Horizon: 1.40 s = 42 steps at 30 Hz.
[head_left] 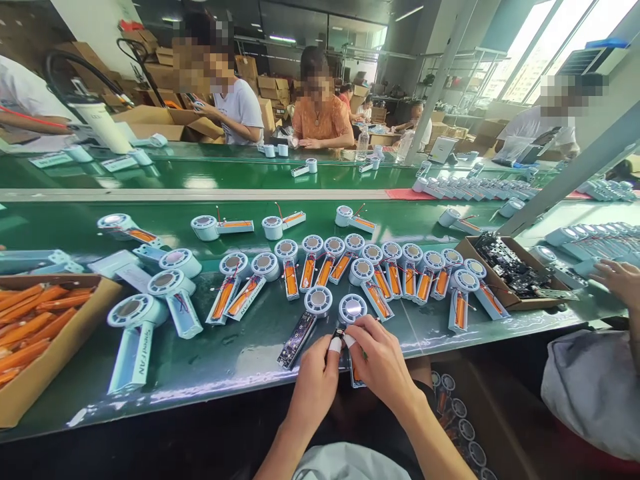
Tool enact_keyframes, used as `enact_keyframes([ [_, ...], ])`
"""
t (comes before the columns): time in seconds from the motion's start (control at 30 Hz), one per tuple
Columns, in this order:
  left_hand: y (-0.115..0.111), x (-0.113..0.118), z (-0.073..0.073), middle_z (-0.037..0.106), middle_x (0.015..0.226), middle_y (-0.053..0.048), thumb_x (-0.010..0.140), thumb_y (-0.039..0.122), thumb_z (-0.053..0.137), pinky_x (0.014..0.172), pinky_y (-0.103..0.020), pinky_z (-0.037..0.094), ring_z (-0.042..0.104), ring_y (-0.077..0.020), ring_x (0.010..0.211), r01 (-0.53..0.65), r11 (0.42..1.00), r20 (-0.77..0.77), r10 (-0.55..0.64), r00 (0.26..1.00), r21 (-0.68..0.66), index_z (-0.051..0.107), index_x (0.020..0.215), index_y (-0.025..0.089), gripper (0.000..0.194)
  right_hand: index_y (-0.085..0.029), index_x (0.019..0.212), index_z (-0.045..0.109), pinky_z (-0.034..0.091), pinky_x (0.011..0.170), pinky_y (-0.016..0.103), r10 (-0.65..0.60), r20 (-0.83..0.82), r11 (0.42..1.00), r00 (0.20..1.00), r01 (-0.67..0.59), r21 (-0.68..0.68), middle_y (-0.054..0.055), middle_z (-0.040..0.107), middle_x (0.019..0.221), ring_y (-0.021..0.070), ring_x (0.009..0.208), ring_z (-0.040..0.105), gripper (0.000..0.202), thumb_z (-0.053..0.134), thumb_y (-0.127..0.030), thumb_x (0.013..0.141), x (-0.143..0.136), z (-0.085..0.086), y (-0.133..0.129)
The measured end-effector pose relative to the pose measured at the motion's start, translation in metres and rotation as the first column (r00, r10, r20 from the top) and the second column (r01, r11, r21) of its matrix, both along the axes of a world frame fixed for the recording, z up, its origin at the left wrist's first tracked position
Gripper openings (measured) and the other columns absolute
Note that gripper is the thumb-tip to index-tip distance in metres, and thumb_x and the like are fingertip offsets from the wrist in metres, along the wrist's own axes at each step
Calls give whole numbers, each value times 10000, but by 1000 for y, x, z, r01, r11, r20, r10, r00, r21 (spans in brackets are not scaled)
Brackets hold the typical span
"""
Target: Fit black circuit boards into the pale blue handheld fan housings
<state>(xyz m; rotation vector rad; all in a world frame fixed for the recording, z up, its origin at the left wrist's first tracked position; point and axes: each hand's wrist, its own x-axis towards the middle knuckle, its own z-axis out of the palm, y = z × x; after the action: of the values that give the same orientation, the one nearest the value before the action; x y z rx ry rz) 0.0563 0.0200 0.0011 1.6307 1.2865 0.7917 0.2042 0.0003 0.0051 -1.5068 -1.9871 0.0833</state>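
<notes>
Near the table's front edge my left hand (320, 370) is closed, pinching a small black circuit board (339, 332). My right hand (379, 350) meets it from the other side, thumb and fingers pressed together at the board's edge; what they grip is hidden. White coverings sit on both thumb tips. Below my hands lies a light-blue handheld fan (353, 308), its round head pointing away and its handle largely covered. Left of it rests another fan (318, 301) with a long black circuit board (297, 340) along its handle.
Several fans with orange batteries (333, 263) stand in a row beyond my hands. A carton of orange batteries (55, 373) is at left, a carton of black boards (537, 305) at right. A green conveyor (225, 247) runs behind. A co-worker's hand (620, 280) shows at right.
</notes>
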Motion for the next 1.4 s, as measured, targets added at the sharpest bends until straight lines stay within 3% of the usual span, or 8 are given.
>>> enact_keyframes([
  [0.17, -2, -2, -4, 633, 891, -92, 946, 301, 312, 762, -373, 451, 602, -252, 839, 54, 993, -125, -40, 991, 109, 590, 864, 215, 302, -195, 953, 633, 474, 713, 318, 5, 118, 1000, 993, -2, -22, 85, 628, 947, 211, 781, 600, 253, 412, -74, 928, -1, 6, 0],
  [0.33, -4, -7, -3, 630, 920, -100, 930, 217, 294, 732, -374, 456, 623, -261, 838, 118, 978, -228, -78, 971, 169, 597, 922, 221, 303, -204, 921, 618, 477, 720, 321, 28, 181, 997, 983, -14, -77, 77, 621, 923, 211, 776, 598, 248, 406, -73, 934, 1, 11, 2],
  [0.57, 7, -17, 10, 659, 867, -61, 936, 167, 309, 693, -325, 463, 645, -231, 805, 237, 954, -246, -189, 951, 182, 579, 844, 237, 294, -209, 1015, 637, 515, 748, 299, 49, 49, 994, 998, -44, -104, 70, 645, 985, 198, 838, 642, 251, 408, -111, 986, 6, 6, 3],
  [0.73, 10, -23, 18, 652, 856, -43, 944, 149, 320, 695, -306, 446, 637, -218, 806, 299, 940, -241, -257, 936, 161, 569, 829, 234, 287, -246, 1211, 648, 535, 783, 278, 90, -121, 980, 989, -110, -168, 64, 649, 1072, 187, 913, 663, 341, 436, -120, 976, 12, 10, 3],
  [0.9, 14, -25, 20, 659, 873, -33, 952, 150, 335, 681, -293, 434, 629, -203, 786, 341, 929, -221, -305, 926, 147, 619, 884, 238, 304, -258, 1073, 718, 540, 785, 275, 131, -243, 966, 961, -178, -185, 44, 659, 1002, 175, 863, 662, 276, 490, -143, 969, 17, 13, 6],
  [1.13, 6, -20, 15, 698, 876, -54, 953, 206, 354, 721, -311, 456, 659, -232, 834, 264, 956, -153, -245, 958, 125, 629, 881, 235, 286, -236, 1114, 685, 564, 711, 274, 66, -376, 982, 924, -127, -141, 59, 671, 1010, 164, 767, 650, 231, 535, -183, 947, 13, 11, 2],
  [1.3, -2, -15, 5, 705, 781, -67, 973, 288, 339, 676, -320, 446, 653, -237, 725, 141, 988, -133, -131, 982, 63, 655, 869, 211, 342, -236, 1267, 601, 565, 618, 269, -169, -388, 979, 906, 107, -176, 88, 665, 1148, 161, 729, 639, 354, 587, -252, 914, 24, 11, -7],
  [1.4, -3, -15, 0, 706, 763, -63, 982, 348, 331, 658, -324, 449, 633, -230, 665, 86, 996, -121, -84, 989, 15, 666, 1101, 169, 398, -232, 1120, 680, 569, 663, 289, -188, -313, 959, 931, 106, -262, 54, 730, 1000, 178, 722, 663, 229, 563, -233, 923, 30, 11, -9],
])
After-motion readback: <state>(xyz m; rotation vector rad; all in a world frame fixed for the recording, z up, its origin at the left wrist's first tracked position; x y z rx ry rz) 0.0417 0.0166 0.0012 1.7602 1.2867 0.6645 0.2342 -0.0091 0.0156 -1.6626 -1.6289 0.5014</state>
